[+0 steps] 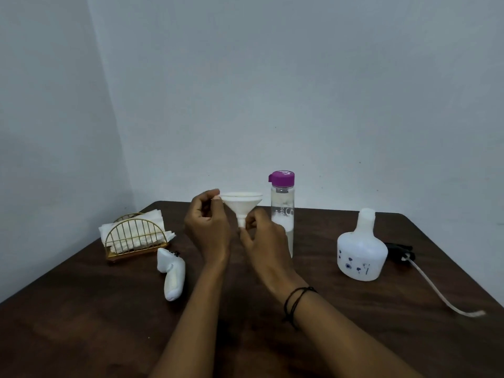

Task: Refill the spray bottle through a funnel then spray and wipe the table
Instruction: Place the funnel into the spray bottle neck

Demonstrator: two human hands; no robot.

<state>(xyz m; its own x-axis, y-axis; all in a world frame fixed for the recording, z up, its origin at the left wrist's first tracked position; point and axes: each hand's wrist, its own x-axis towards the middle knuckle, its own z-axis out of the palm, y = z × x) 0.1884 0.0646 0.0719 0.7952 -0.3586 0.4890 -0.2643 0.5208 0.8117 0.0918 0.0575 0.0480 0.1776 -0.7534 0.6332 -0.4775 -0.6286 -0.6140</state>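
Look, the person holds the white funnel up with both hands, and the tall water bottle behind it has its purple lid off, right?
Not quite. The head view shows the purple lid on top of the tall water bottle, closed. The rest is right: the left hand and the right hand hold the white funnel up.

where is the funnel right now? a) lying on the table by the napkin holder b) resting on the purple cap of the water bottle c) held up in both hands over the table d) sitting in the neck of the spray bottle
c: the funnel is held above the table, left hand at its rim, right hand at its spout, apart from the open spray bottle.
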